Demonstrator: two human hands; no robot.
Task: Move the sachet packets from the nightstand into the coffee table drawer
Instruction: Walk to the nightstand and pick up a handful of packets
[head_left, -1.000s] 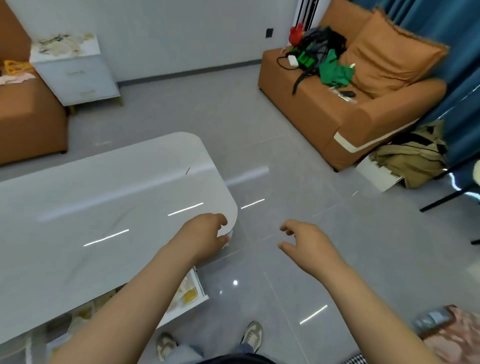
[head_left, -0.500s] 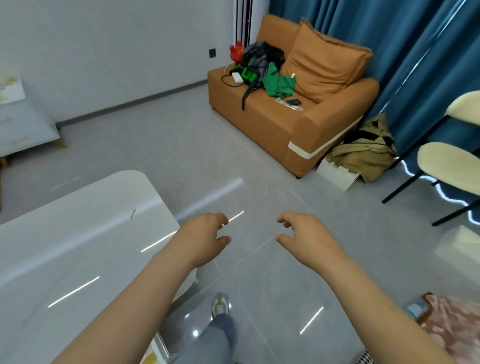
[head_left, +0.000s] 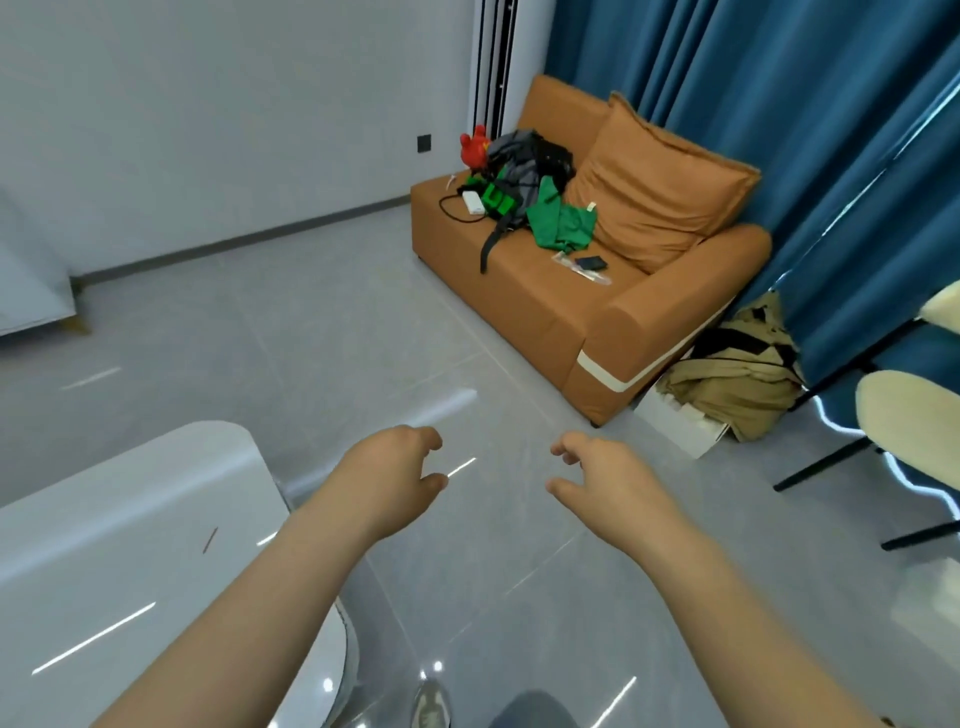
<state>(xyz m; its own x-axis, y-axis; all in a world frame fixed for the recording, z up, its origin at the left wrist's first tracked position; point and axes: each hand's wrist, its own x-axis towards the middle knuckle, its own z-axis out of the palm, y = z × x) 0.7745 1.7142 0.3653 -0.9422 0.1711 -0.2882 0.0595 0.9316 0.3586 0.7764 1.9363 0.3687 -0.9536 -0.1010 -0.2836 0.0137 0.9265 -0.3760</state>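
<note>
White bench (head_left: 130, 545) slips to 8 o'clock.
Left hand (head_left: 387, 480), right hand (head_left: 605, 486): fingers (head_left: 423, 440) slack, empty; we likely fetch more sachets.

Both bare forearms reach forward from the bottom edge, side by side and apart. The left hand (head_left: 389, 480) and right hand (head_left: 605, 480) hang palm-down, fingers loosely curled — neither holds anything. One shoe (head_left: 431, 709) and a knee (head_left: 535, 716) show below.

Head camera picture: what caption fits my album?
Left hand and right hand, both empty, beside coffee table, facing orange sofa.
</note>
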